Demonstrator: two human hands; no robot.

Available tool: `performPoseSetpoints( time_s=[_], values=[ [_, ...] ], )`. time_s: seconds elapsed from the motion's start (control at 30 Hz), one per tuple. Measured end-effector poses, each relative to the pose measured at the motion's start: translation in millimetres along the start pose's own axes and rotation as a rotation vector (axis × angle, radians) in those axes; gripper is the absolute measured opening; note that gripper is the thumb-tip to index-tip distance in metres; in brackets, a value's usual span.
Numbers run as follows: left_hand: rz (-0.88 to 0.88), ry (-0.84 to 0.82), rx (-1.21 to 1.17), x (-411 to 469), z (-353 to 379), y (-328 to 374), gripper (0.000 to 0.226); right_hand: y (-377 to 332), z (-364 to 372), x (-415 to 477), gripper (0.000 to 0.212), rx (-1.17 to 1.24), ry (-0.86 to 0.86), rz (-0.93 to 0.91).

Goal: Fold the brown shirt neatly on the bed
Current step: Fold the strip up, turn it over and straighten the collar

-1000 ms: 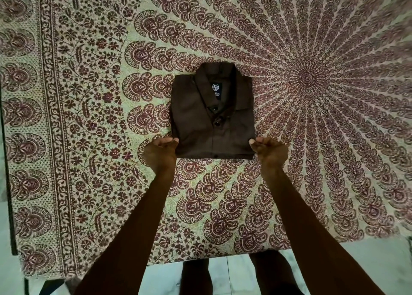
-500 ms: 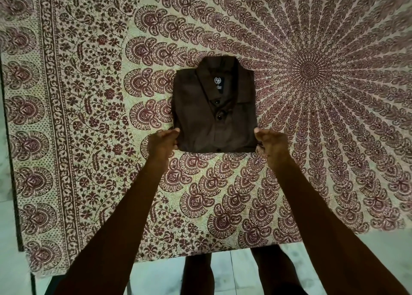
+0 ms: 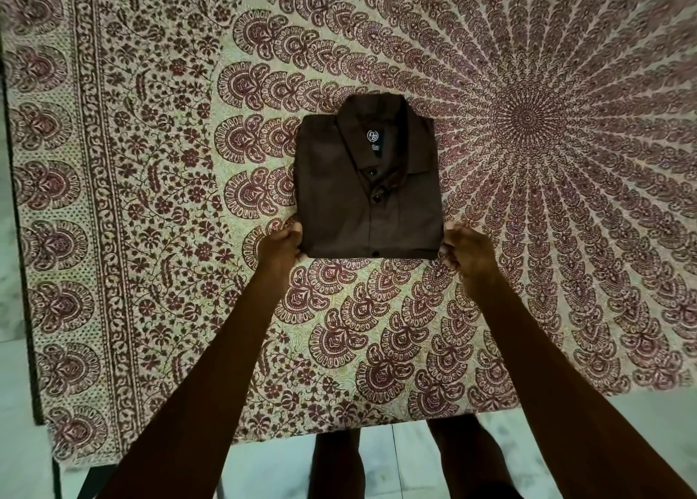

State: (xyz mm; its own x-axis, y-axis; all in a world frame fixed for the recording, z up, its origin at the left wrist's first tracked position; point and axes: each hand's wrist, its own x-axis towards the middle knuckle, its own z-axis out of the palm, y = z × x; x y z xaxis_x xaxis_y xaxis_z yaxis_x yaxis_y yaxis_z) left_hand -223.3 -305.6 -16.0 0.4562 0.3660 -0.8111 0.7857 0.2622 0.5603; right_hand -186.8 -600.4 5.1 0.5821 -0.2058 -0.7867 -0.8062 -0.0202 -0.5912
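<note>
The brown shirt lies folded into a compact rectangle on the bed, collar away from me, buttons and neck label facing up. My left hand grips its near left corner with curled fingers. My right hand is curled against the near right corner, pinching the edge there. Both arms reach in from the bottom of the view.
A cream and maroon printed bedsheet with a radiating mandala covers the bed. The bed's near edge runs across the lower frame, with pale tiled floor and my legs below it. The left bed edge is dark.
The shirt and both hands have shifted slightly away from me up the bed. Both hands have stayed at the near corners.
</note>
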Motion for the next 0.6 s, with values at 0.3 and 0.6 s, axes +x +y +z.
performPoseSetpoints(
  time_s=[0.3,0.6],
  values=[
    [-0.085,-0.218,0.044,-2.9,-12.6,-5.5,0.048,12.4,-13.9,-0.3,0.026,0.015,-0.140,-0.079],
    [0.034,-0.238,0.003,-11.5,-9.2,-6.5,0.025,8.1,-2.3,0.0,0.014,0.057,-0.065,-0.104]
  ],
)
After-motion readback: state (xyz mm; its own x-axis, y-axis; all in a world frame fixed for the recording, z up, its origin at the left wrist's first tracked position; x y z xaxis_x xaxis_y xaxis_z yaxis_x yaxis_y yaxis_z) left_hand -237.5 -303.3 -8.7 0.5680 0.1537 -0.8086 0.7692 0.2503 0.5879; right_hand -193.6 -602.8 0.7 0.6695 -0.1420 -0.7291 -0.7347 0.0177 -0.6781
